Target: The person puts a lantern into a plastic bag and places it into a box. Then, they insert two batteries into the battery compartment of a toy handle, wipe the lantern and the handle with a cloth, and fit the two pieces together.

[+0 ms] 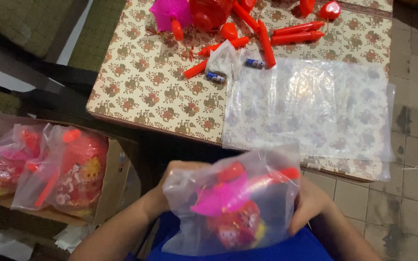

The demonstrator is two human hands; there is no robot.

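Note:
Both my hands hold a clear plastic bag (233, 203) over my lap. Inside it are red and magenta plastic toy parts, with a red stick near its top. My left hand (168, 186) grips the bag's left side, mostly hidden behind the plastic. On the right edge of the bag, my right hand (308, 203) has its fingers closed around it. Just beyond the bag stands a low table with a floral cloth (141, 87).
A stack of flat clear bags (315, 106) lies on the table's right half. Loose red sticks (296, 33), a magenta piece (168, 12), small batteries (255, 63) and a crumpled wrapper (223, 60) lie at the far end. A cardboard box (114, 179) at left holds filled bags (68, 166).

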